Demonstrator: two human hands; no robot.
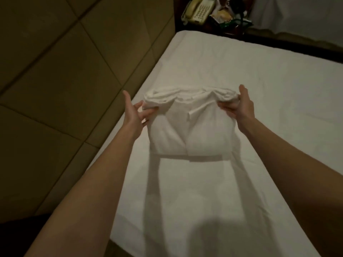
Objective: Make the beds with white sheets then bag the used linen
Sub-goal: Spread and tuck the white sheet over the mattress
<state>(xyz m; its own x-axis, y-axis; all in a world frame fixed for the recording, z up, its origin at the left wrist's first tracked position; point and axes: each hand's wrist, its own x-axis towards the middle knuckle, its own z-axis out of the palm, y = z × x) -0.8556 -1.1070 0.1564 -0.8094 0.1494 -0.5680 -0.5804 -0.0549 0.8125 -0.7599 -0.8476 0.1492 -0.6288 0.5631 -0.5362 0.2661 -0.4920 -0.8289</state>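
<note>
A folded white sheet (187,125) hangs in the air above the bed (269,112), which is covered with a smooth white sheet. My left hand (136,113) pinches the folded sheet's upper left corner. My right hand (239,106) grips its upper right corner. The top edge of the bundle is bunched into thick folds between both hands, and its lower edge hangs just above the mattress, casting a shadow.
A padded tan headboard wall (61,75) runs along the bed's left side. A dark nightstand (209,26) at the top holds a cream telephone (196,11) and a snack packet (226,17). A second white-covered bed (300,13) lies at the top right.
</note>
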